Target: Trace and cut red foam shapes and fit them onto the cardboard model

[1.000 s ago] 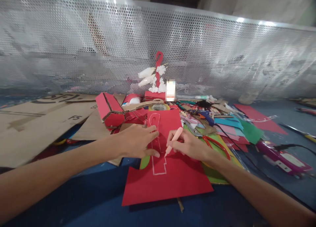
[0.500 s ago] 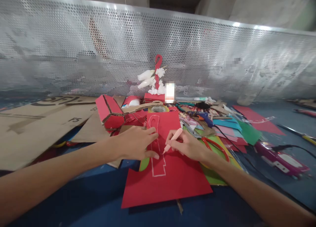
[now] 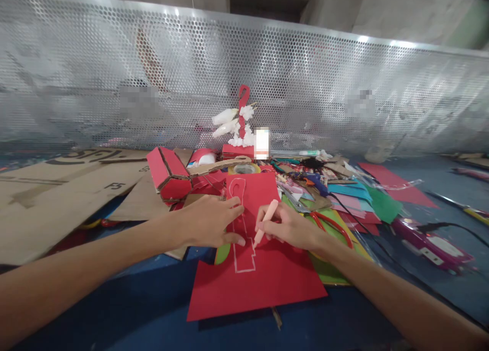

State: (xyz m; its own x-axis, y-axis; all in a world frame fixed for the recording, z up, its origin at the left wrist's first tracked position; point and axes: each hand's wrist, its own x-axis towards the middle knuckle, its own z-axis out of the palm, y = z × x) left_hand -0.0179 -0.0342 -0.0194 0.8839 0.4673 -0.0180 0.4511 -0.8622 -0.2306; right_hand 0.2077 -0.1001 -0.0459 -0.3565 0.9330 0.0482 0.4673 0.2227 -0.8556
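A red paper sheet [image 3: 263, 285] lies on the blue table in front of me. A narrow red template [image 3: 240, 208] with a looped top lies on it, outlined in white. My left hand [image 3: 208, 221] presses flat on the template, fingers spread. My right hand [image 3: 292, 227] is closed round a pink pen [image 3: 263, 223]. The pen's tip touches the paper at the template's right edge, close to my left fingertips.
Red-handled scissors [image 3: 330, 223] lie right of my right hand on green sheets. A red cardboard box [image 3: 168, 173], a tape roll [image 3: 244, 168], coloured paper [image 3: 359, 195] and a purple tool [image 3: 431, 241] lie around. Flat brown cardboard [image 3: 57, 198] covers the left. A perforated metal screen [image 3: 153, 76] closes the back.
The pen tip has slid a little along the template's right edge, first up and now back down. My left hand has stayed on the template.
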